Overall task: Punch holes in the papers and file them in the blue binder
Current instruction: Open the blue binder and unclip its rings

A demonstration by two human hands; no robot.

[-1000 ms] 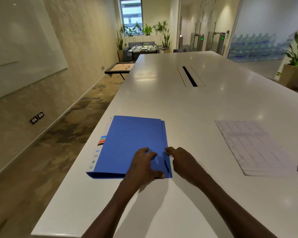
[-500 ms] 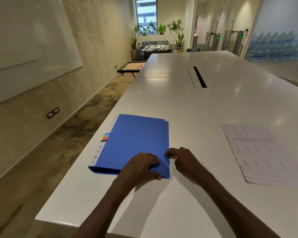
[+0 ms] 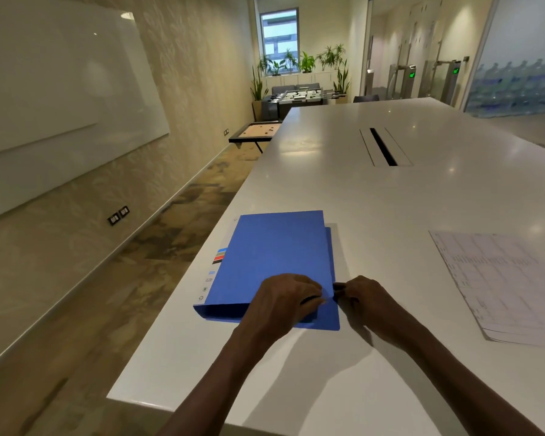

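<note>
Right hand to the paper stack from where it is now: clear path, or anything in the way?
Probably yes. The right hand is at the blue binder's right edge, apparently pinching it. The papers lie flat further right, with only bare table between. It would have to let go of the binder first.

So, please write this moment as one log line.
stage: opening binder | blue binder: closed, flat on table | left hand: on cover | right hand: at cover edge | papers: unfiled

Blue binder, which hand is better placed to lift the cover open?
Probably the right hand: its fingertips already sit at the open right edge of the blue binder, ready for a grip. The left hand rests on top of the cover and would weigh it down.
</note>
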